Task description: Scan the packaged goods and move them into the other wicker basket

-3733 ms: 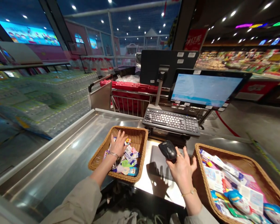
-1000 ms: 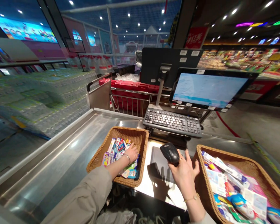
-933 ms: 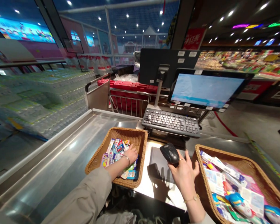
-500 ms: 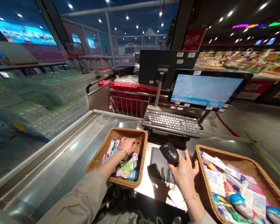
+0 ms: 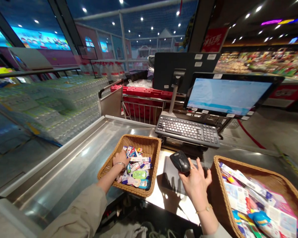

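My left hand (image 5: 121, 158) reaches into the left wicker basket (image 5: 157, 168), at its left side. The fingers are curled down among small packets; whatever they hold is hidden. A long white-and-blue pack (image 5: 140, 159) lies just right of the fingers. Nearer me in this basket are a green pack (image 5: 139, 174) and a blue pack (image 5: 144, 184). My right hand (image 5: 196, 181) grips a black handheld barcode scanner (image 5: 179, 162) at its near end, with some fingers spread. The scanner is above the counter, between the left basket and the right wicker basket (image 5: 220, 195).
Packaged goods fill much of the right basket, among them a blue toy-like item (image 5: 260, 219). Behind the scanner sit a keyboard (image 5: 187, 130) and a lit monitor (image 5: 228, 94). A raised rim (image 5: 64, 153) edges the metal counter (image 5: 89, 145). Beyond stands a cart with red crates (image 5: 144, 94).
My left hand has moved left inside the left basket, uncovering the packs in its middle. My right hand and the scanner have stayed almost still. The view has turned slightly left.
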Available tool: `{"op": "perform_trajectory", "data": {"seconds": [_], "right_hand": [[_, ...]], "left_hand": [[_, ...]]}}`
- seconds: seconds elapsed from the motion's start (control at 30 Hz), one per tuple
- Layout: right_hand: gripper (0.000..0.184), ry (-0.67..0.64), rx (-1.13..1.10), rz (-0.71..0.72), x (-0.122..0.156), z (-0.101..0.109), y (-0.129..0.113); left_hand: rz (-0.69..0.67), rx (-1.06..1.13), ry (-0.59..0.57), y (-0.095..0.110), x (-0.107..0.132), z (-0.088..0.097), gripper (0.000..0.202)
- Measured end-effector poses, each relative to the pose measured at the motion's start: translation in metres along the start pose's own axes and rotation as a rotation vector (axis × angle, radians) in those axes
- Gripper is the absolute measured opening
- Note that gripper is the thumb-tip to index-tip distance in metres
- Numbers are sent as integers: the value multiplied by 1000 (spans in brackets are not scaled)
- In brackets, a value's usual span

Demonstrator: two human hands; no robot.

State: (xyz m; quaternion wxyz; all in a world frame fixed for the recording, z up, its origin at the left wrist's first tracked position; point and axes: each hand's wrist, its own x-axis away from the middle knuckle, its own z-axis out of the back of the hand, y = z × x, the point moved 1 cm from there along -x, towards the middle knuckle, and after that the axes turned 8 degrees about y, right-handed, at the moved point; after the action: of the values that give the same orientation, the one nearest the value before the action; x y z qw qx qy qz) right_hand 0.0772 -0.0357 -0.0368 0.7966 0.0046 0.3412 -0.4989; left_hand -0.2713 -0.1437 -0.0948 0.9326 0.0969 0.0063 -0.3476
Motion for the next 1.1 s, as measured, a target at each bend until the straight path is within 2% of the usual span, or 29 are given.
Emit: {"op": "perform_trajectory", "data": {"seconds": [0.07, 0.2, 0.33, 0.5, 0.7, 0.93, 1.1], "right_hand": [[27, -7, -1, -4, 1, 0, -1], [27, -13, 6, -12, 2, 1, 1], [29, 10, 28, -28, 4, 2, 6], [30, 6, 72, -49, 11, 4, 21], [34, 5, 126, -75, 17, 8, 33], [30, -5, 136, -83, 15, 11, 33], [28, 8, 124, -78, 15, 12, 29]], "left_hand": [[-126, -29, 14, 5, 4, 2, 46], [-429, -51, -28, 22, 5, -1, 44], [-572, -87, -69, 36, 0, -14, 46], [-614, -104, -104, 41, -4, -37, 50], [-601, -68, -119, 32, -11, -54, 43], [-566, 3, -122, 31, -14, -60, 31], [-526, 54, -81, 37, -12, -51, 30]]}}
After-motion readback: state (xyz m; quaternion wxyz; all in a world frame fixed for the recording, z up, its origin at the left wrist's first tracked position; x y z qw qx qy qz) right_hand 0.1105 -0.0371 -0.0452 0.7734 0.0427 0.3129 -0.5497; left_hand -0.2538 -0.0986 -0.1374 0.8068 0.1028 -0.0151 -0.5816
